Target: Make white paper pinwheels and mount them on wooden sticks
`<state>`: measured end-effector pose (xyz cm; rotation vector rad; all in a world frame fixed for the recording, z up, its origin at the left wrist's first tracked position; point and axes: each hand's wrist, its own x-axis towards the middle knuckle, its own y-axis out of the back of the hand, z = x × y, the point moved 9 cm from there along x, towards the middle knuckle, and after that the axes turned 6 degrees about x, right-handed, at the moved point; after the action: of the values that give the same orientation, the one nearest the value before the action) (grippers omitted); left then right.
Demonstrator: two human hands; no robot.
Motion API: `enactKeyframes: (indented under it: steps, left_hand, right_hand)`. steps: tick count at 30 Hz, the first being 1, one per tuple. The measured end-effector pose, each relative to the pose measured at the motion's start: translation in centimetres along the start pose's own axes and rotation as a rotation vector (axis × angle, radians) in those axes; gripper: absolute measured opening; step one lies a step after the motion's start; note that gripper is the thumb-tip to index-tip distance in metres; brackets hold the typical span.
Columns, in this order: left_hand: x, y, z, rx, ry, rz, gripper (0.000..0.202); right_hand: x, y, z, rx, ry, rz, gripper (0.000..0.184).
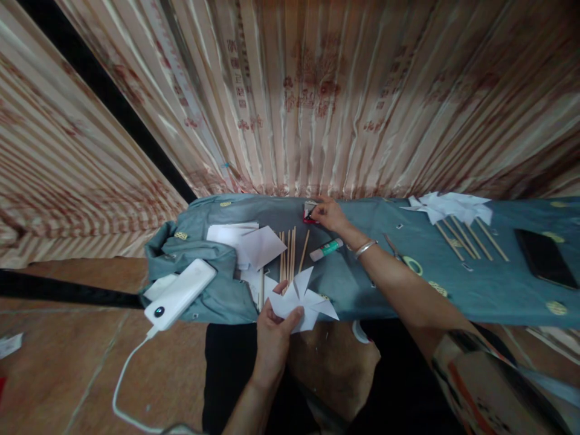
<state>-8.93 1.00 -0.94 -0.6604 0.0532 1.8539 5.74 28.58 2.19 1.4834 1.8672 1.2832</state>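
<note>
Near the front edge of the cloth, my left hand point(275, 331) grips a white paper pinwheel point(301, 301) between thumb and fingers. My right hand point(330, 214) is stretched to the back edge, fingertips pinched at a small red box point(310, 220) with dark contents. What those fingertips hold, if anything, is too small to make out. Just in front of the box lies a glue stick point(327, 249) with a green label. Several thin wooden sticks point(290, 251) lie between the glue stick and a stack of white paper squares point(263, 246).
Scissors point(405, 258) with pale green handles lie right of my right forearm. Farther right are finished pinwheels point(453, 208) on sticks and a dark phone point(545, 257). A white power bank point(181, 294) with a cable sits at the left end. A pleated curtain point(312, 109) hangs behind.
</note>
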Motion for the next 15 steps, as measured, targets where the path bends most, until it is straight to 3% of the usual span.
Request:
enactKeyframes:
  steps: [5, 8, 11, 13, 15]
  left_hand:
    - [1.1, -0.7, 0.3, -0.01, -0.048, -0.002, 0.075]
    - [2.1, -1.6, 0.3, -0.006, -0.076, -0.007, 0.073]
    - [2.9, -3.0, 0.6, -0.006, -0.104, -0.004, 0.073]
    - [3.0, -4.2, 0.8, -0.001, -0.12, -0.013, 0.074]
    - [2.8, -5.7, 1.2, 0.009, -0.144, -0.044, 0.074]
  right_hand:
    - [-4.5, 2.4, 0.8, 0.177, -0.094, 0.032, 0.02]
    - [-9.0, 4.4, 0.9, 0.643, -0.162, 0.084, 0.024]
    - [-13.8, 5.8, -0.4, 0.901, -0.187, 0.065, 0.032]
    - [-16.9, 7.0, -1.4, 0.977, -0.195, 0.11, 0.031]
    - [-19.7, 8.2, -2.6, 0.913, -0.193, 0.162, 0.027]
